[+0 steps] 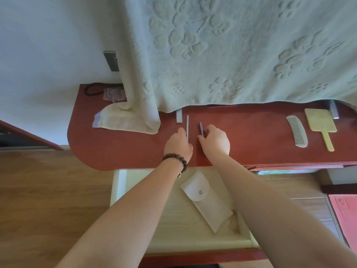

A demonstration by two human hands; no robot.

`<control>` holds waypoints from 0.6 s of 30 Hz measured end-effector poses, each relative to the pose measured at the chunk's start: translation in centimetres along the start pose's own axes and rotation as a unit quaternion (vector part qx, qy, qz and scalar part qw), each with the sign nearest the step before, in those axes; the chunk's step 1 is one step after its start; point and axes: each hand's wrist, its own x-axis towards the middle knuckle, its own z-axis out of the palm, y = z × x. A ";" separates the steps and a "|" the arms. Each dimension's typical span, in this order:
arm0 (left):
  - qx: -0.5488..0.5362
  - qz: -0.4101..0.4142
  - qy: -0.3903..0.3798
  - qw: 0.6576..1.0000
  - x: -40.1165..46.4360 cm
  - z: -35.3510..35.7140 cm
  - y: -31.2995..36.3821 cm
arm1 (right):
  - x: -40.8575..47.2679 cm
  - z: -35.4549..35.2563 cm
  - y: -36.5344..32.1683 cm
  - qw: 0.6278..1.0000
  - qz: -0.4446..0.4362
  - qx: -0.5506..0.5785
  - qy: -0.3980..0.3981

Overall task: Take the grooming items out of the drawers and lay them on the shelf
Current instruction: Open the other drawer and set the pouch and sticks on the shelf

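On the red-brown shelf (116,151) my left hand (178,146) pinches the near end of a thin pale nail file (187,124) that lies flat, pointing away from me. Beside it my right hand (215,141) pinches a short dark purple stick (201,128), also lying on the shelf. A grey comb (297,131) and a pale yellow hand mirror (321,125) lie further right on the shelf. Below the shelf an open drawer (117,188) holds a white snap pouch (206,200).
A pale green embossed towel (231,55) hangs over the back of the shelf, its folded end (125,120) resting at left. A black hair tie (94,89) and a small plastic packet (114,93) lie at the far left corner. A grey bracket (179,116) stands behind the file.
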 end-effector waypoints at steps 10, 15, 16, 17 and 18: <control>-0.035 0.013 0.028 0.999 -0.9 0.3 -0.5 | -0.4 -0.4 1.0 0.999 -0.014 0.030 -0.003; -0.064 0.050 0.056 0.995 -4.7 -0.9 -1.6 | -4.6 -2.1 3.3 0.993 -0.065 0.098 0.030; -0.074 0.065 0.060 0.993 -5.8 -1.0 -2.1 | -5.8 -2.2 3.9 0.990 -0.080 0.108 0.031; -0.079 0.081 0.061 0.992 -7.0 -1.0 -2.7 | -7.1 -2.3 4.7 0.989 -0.089 0.113 0.027; -0.078 0.093 0.060 0.991 -8.0 -0.8 -3.4 | -8.2 -2.1 5.6 0.989 -0.091 0.112 0.017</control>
